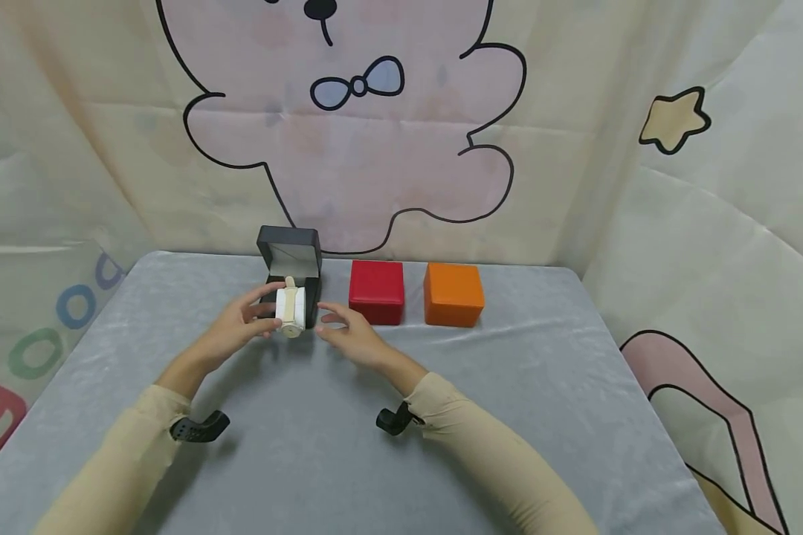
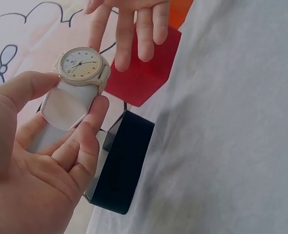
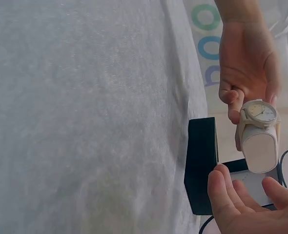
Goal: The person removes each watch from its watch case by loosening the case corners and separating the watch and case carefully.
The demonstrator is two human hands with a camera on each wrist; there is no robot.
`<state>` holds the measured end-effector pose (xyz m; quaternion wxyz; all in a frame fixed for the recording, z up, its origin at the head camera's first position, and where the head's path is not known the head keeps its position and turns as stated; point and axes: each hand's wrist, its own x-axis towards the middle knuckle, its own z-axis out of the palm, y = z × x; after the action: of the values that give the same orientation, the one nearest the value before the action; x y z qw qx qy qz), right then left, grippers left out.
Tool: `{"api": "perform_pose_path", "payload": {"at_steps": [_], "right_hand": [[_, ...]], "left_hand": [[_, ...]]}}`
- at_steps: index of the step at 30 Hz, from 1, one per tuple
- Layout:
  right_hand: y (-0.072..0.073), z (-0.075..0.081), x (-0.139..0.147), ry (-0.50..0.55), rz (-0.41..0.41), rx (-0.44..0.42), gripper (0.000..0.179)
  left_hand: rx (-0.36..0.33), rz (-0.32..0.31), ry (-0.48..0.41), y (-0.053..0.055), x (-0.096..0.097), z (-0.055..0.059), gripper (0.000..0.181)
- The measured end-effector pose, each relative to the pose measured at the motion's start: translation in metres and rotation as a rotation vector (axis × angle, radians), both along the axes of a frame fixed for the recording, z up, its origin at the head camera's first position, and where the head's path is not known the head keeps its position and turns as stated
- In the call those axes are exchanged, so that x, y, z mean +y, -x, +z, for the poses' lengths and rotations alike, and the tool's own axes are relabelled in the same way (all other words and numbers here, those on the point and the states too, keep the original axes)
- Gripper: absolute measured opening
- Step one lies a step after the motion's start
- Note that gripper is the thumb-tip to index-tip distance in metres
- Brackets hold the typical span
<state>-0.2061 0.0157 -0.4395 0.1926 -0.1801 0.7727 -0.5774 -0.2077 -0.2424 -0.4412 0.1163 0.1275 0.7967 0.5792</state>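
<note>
While a cream watch (image 2: pixel 80 63) on a white pillow (image 2: pixel 63 108) was gripped by the fingers of the left hand (image 1: pixel 230 327), the right hand (image 1: pixel 355 338) was held near it, its fingers loosely spread. The watch was held up near a dark box (image 1: pixel 293 260) with its lid raised. Beside that, a red box (image 1: pixel 377 293) and an orange box (image 1: pixel 453 295) were set on the grey desk (image 1: pixel 334 453).

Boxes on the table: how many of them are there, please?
3: the open dark box at the left, partly covered by the watch; the red box in the middle; the orange box at the right.
</note>
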Motion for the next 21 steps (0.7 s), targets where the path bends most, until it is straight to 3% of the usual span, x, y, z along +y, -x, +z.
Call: {"api": "perform_pose_path", "payload": {"at_steps": [8, 12, 21], "right_hand": [[-0.011, 0.01, 0.015, -0.041, 0.014, 0.061, 0.06], [-0.014, 0.014, 0.023, -0.05, 0.062, 0.103, 0.065], [-0.019, 0.014, 0.034, -0.068, 0.11, 0.169, 0.074]], "left_hand": [[-0.031, -0.048, -0.047, -0.006, 0.011, 0.0, 0.071], [-0.043, -0.072, -0.069, -0.007, 0.02, 0.002, 0.07], [-0.068, -0.101, -0.091, -0.013, 0.039, 0.004, 0.069]]}}
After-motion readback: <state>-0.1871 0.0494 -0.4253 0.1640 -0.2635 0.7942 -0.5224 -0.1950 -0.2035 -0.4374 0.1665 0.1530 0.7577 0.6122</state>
